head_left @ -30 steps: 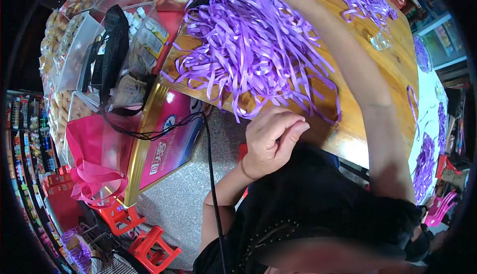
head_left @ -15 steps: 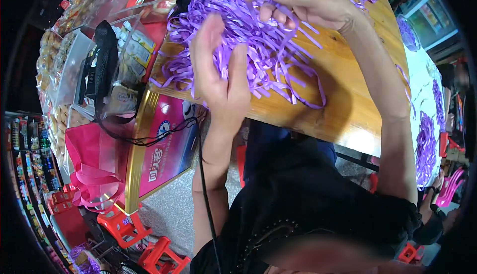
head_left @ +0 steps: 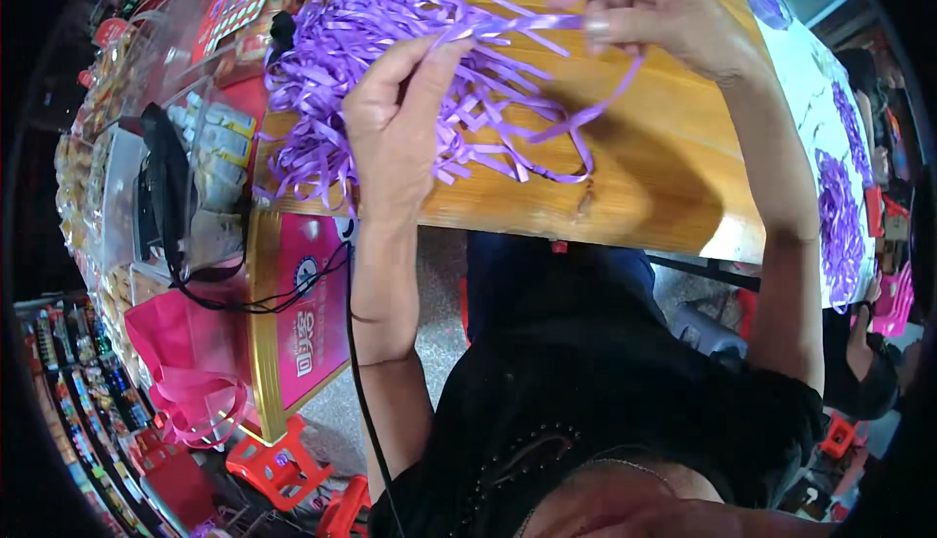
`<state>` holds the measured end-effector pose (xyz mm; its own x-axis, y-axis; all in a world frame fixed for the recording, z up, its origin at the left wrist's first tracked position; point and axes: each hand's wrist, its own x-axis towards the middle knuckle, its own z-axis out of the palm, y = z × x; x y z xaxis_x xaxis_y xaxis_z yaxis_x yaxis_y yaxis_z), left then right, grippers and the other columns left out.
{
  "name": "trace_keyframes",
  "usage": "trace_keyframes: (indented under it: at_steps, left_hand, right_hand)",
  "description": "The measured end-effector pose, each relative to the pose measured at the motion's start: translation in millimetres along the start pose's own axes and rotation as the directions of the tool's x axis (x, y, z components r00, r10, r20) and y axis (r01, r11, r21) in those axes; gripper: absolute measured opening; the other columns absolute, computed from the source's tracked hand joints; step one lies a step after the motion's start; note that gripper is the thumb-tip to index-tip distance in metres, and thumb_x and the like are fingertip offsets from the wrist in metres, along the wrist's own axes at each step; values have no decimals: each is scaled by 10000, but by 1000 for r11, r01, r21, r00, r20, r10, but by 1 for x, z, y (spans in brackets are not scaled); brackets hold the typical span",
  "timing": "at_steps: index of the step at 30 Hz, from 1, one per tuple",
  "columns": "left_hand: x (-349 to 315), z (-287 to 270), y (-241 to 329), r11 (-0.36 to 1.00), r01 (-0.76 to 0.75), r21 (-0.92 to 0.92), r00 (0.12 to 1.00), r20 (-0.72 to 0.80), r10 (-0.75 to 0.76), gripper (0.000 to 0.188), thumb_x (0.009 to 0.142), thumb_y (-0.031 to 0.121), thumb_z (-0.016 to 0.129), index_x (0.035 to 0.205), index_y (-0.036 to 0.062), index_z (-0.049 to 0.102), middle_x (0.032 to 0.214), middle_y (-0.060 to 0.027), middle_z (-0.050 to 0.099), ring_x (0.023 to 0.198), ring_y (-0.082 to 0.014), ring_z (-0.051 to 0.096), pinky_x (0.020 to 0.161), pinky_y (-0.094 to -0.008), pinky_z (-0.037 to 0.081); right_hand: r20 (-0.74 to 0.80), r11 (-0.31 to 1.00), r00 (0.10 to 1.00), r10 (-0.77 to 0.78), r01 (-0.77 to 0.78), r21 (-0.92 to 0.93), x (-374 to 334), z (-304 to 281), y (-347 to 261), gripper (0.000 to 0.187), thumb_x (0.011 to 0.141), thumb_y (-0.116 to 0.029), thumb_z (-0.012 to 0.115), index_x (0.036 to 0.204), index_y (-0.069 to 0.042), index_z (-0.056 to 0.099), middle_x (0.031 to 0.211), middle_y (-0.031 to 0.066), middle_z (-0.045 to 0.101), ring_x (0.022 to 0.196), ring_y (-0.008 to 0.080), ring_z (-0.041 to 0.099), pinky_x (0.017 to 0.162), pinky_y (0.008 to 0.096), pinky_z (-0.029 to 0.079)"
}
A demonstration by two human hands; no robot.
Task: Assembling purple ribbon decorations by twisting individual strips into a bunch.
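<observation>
A large heap of purple ribbons (head_left: 322, 60) lies loose on the wooden table (head_left: 673, 201). Over its near right part, my left hand (head_left: 395, 113) pinches one purple ribbon (head_left: 522, 23) between thumb and forefinger. To the right and farther off, my right hand (head_left: 649, 20) grips the same ribbon with thumb and fingertips. Between the two hands that strip runs nearly straight and looks slightly twisted. A loose length hangs from beside my right fingers and curves down to the table.
At the left stand clear bins of packaged goods (head_left: 220, 147), a black strap (head_left: 168, 182) and a pink bag (head_left: 181, 352). Red stools (head_left: 278, 465) are below. A white table (head_left: 805, 118) at the right bears more purple ribbon (head_left: 837, 206); a person's arm shows beside it.
My left hand has gone from loosely spread to pinching the ribbon. The strip is now stretched between both hands. The whole view has shifted somewhat, with the heap now farther left.
</observation>
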<state>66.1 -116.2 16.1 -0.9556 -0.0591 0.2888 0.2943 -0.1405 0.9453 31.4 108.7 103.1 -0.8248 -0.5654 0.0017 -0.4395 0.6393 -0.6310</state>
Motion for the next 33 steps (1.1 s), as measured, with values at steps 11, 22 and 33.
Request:
trace_keyframes:
  at_steps: [11, 22, 33]
  left_hand:
    - [15, 64, -49, 492, -581, 649, 792, 311, 525, 482, 788, 168, 632, 1211, -1, 475, 1182, -200, 490, 1136, -342, 452, 933, -382, 381]
    - [10, 104, -66, 930, -161, 331, 954, 294, 60, 86, 806, 60, 634, 854, -10, 629, 755, -45, 556, 660, -132, 529, 584, -262, 411]
    - [-1, 157, -71, 975, 214, -57, 854, 495, -158, 316, 852, 69, 596, 1145, -12, 508, 956, -87, 600, 827, -151, 585, 737, -255, 464]
  right_hand:
    - [-196, 863, 974, 113, 2, 505, -42, 25, 85, 182, 875, -149, 572, 1019, -65, 645, 790, -17, 596, 647, 36, 497, 523, 172, 382]
    - [-323, 865, 927, 191, -3, 502, -87, 18, 145, 195, 845, -154, 626, 1006, -46, 647, 736, -18, 617, 646, 38, 541, 575, 177, 424]
    - [-381, 795, 909, 166, 106, 597, -84, 31, 136, 164, 840, -144, 637, 972, -47, 638, 746, -13, 626, 667, 41, 554, 587, 183, 433]
